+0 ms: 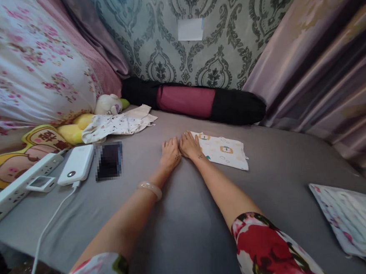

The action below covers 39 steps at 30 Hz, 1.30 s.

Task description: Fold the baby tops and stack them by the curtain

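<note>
My left hand (pixel 170 153) rests palm down on the grey bed sheet (pixel 181 204), its fingers foreshortened and seemingly stretched forward. A pale bangle (pixel 150 190) circles that wrist. Right beside it, nearly thumb to thumb, lies my right hand (pixel 189 145), with its fingers laid flat at the left edge of a folded white cloth (pixel 224 151). Orange lion-like faces are printed on this cloth, and it lies flat on the sheet to the right of the hand. Neither hand appears to grasp anything.
To the left are a spotted cloth (pixel 113 126), a blurred-out dark device (pixel 108 161), a white power bank (pixel 76 165) with a cable and a power strip (pixel 23 187). A long black and maroon bag (pixel 186 101) lies along the wall. Folded fabric (pixel 354 217) sits at right.
</note>
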{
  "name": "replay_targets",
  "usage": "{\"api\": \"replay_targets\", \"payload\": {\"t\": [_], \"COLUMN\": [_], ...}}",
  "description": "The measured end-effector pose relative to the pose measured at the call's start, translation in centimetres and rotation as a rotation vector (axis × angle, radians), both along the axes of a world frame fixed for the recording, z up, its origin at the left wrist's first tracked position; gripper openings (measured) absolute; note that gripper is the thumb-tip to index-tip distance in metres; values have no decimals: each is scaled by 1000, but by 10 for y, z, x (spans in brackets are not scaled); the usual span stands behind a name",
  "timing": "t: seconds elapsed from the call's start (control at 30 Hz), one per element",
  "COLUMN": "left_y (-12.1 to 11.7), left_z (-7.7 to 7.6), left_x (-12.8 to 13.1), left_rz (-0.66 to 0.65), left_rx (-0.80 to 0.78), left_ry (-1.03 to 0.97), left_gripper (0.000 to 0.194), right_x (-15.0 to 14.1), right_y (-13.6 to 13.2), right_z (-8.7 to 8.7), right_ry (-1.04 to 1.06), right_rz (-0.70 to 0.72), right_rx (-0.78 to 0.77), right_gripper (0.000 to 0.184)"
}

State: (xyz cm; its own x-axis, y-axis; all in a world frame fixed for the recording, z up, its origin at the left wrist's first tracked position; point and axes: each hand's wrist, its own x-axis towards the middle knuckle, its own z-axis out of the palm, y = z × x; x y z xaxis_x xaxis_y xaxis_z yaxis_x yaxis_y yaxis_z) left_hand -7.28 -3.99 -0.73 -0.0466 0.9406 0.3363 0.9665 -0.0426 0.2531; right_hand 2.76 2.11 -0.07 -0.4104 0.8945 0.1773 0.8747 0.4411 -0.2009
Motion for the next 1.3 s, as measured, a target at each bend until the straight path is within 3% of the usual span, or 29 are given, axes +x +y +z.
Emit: {"api": "replay_targets", "payload": {"t": [0.23, 0.4, 0.67, 1.1, 1.3], "left_y": [0, -2, -1, 0, 0], "left_z": [1, -3, -4, -2, -3], "left_x": [0, 1, 0, -1, 0], "left_rz": [-28, -135, -295, -286, -283], "left_rx": [14, 46, -108, -153, -151], "left_ry": [-12, 17, 114, 119, 136], "left_gripper": [43, 45, 50, 51, 52], "right_x": [1, 16, 53, 55, 76], "right_y": [2, 5, -8, -9, -17], "right_z": [2, 7, 3, 1, 4], "right_ry": [39, 86, -19, 1, 50], "right_rz": [5, -52, -73, -84, -244], "right_rx": [-43, -56, -5, -60, -8], "right_gripper": [50, 51, 52, 53, 52]}}
